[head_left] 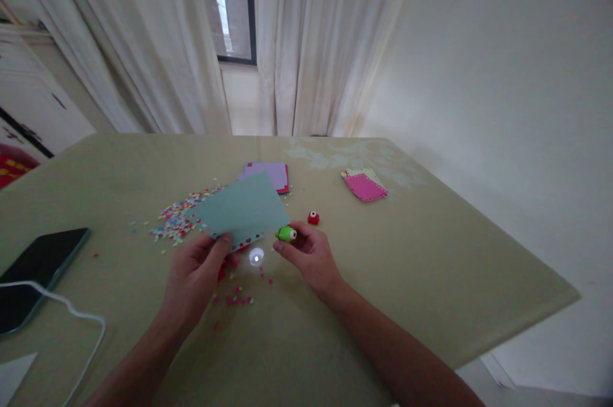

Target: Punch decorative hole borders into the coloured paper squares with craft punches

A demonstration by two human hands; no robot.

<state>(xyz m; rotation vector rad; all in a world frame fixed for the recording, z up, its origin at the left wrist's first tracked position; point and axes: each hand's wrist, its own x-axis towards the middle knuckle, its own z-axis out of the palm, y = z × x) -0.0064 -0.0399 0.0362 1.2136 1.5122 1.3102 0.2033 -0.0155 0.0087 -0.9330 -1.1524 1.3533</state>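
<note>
My left hand [194, 273] pinches the lower edge of a pale blue-green card [242, 209], thumb on top. A row of small heart-shaped cutouts runs along that edge, with red showing through several of them. At the card's right corner, my right hand [313, 260] grips a small green craft punch [286, 234] between thumb and fingers. Whether the card's corner sits inside the punch I cannot tell. Just below the card lies a clear round piece [256, 257] with a bright reflection. Something red under my left fingers is mostly hidden.
A red punch [313, 218] stands beyond my right hand. Colourful paper bits [177, 218] are heaped at the left, and pink bits [234, 299] lie nearer. Behind are purple and red cards [271, 174] and scallop-edged pink cards [366, 187]. A phone [36, 273] and white cable [71, 311] lie left.
</note>
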